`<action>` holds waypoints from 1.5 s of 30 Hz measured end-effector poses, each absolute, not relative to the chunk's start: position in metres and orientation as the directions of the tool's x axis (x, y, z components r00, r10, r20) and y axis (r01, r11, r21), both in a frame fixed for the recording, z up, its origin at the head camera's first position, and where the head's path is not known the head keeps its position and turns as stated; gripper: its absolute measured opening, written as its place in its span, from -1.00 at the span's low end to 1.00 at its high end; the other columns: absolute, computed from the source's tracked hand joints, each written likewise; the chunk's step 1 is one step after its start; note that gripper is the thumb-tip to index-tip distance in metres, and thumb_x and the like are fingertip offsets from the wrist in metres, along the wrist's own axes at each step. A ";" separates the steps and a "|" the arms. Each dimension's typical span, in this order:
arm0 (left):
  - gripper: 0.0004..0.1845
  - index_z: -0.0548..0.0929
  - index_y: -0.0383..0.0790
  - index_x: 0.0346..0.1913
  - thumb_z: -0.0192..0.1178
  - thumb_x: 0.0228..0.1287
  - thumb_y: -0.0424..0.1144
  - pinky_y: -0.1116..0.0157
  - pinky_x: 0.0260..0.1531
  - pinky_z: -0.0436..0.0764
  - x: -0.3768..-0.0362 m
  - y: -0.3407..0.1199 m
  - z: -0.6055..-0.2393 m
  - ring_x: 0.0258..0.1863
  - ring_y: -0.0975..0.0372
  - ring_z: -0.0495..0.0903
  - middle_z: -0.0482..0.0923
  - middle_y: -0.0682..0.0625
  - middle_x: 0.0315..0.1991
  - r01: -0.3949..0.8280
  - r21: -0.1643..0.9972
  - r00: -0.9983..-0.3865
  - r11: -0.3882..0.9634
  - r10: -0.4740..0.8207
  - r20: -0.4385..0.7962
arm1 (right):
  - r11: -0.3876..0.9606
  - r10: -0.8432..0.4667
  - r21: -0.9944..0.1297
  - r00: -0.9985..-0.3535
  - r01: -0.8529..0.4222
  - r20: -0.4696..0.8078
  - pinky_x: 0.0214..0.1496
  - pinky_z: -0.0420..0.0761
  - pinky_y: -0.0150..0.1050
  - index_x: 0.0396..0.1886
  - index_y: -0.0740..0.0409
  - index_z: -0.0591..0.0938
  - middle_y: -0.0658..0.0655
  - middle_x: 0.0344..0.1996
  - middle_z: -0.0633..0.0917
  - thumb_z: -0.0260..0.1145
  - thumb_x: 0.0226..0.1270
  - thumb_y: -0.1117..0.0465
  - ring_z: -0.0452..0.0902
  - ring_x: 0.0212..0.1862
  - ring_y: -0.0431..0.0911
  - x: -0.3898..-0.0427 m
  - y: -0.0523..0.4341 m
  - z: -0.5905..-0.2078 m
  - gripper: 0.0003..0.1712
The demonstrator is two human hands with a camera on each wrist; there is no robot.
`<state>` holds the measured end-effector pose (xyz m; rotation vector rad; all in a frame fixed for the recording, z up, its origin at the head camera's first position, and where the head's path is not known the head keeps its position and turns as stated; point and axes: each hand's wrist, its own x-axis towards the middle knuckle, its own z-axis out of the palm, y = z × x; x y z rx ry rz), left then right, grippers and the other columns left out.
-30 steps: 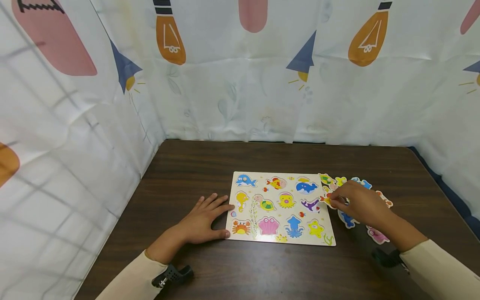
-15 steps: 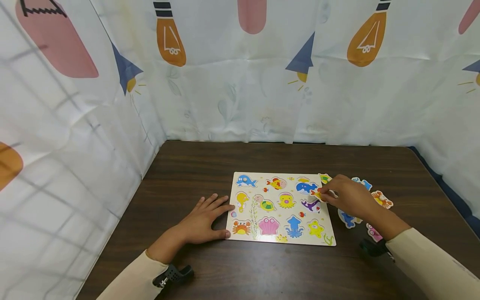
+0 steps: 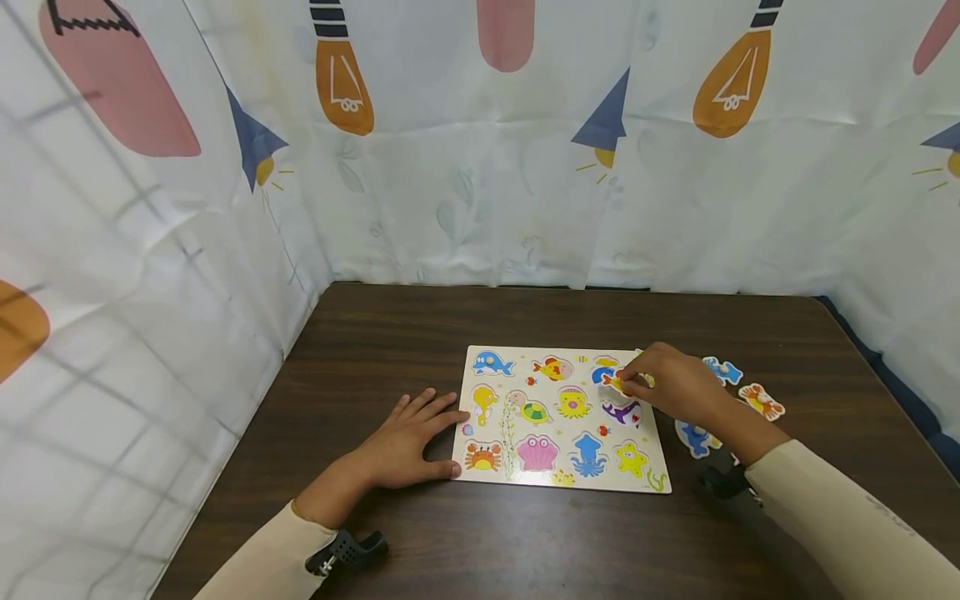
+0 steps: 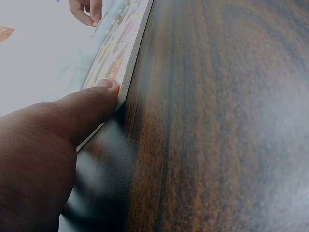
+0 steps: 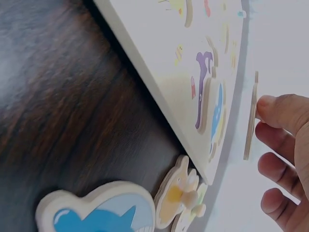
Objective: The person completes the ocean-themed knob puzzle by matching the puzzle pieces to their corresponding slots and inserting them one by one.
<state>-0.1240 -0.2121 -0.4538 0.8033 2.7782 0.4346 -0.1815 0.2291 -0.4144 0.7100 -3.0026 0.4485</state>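
Small fish piece [image 3: 617,382] pinched in right hand [image 3: 675,387], hovering flat over puzzle board [image 3: 525,475] at its 2 o'clock corner. Left hand [image 3: 405,442] released, fingers flat, steadying board's 9 o'clock edge on bench [image 3: 450,317]. Loose pieces [image 3: 761,400] lying at 3 o'clock.

Small yellow-red fish piece [image 3: 615,382] pinched above puzzle board [image 3: 517,479], over blue whale slot, upper right.

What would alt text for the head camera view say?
A person's right hand holds a small fish piece over a sea-animal puzzle board on a dark wooden table. The left hand rests at the board's left edge; loose pieces lie right of it.
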 end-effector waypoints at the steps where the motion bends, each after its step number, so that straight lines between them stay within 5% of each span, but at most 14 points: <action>1: -0.13 0.32 0.25 0.56 0.23 0.23 0.43 -0.23 0.50 -0.18 -0.124 -0.212 -0.454 0.61 -0.03 -0.10 0.07 0.08 0.62 0.483 0.339 -0.827 0.807 0.548 -0.124 | 0.854 -0.436 -0.275 -0.896 -0.442 0.088 -0.23 0.70 -0.10 -0.18 -0.09 0.86 -0.06 -0.17 0.76 0.55 0.26 0.08 0.56 -0.04 -0.04 -0.182 0.228 -0.414 -0.85; 15: -0.14 0.33 0.26 0.55 0.20 0.23 0.45 -0.22 0.50 -0.18 -0.124 -0.212 -0.456 0.61 -0.04 -0.09 0.08 0.07 0.62 0.486 0.347 -0.825 0.802 0.552 -0.119 | 0.866 -0.417 -0.286 -0.908 -0.411 0.043 -0.06 0.68 0.10 -0.12 -0.11 0.86 -0.03 -0.12 0.76 0.54 0.28 0.04 0.57 0.05 -0.01 -0.197 0.210 -0.418 -0.80; 37: -0.15 0.33 0.25 0.55 0.22 0.24 0.43 -0.21 0.50 -0.19 -0.123 -0.212 -0.453 0.62 -0.03 -0.10 0.08 0.08 0.62 0.480 0.355 -0.827 0.802 0.549 -0.123 | 0.834 -0.478 -0.272 -0.875 -0.480 0.078 -0.31 0.63 -0.22 -0.15 -0.09 0.86 -0.12 -0.23 0.76 0.54 0.28 0.05 0.53 -0.11 -0.12 -0.213 0.180 -0.417 -0.83; 45: -0.15 0.33 0.25 0.55 0.22 0.23 0.43 -0.22 0.50 -0.19 -0.124 -0.212 -0.455 0.61 -0.04 -0.09 0.09 0.07 0.62 0.483 0.352 -0.827 0.802 0.549 -0.117 | 0.826 -0.492 -0.275 -0.868 -0.492 0.072 -0.27 0.63 -0.19 -0.14 -0.08 0.85 -0.14 -0.26 0.74 0.52 0.30 0.04 0.53 -0.10 -0.13 -0.220 0.171 -0.422 -0.83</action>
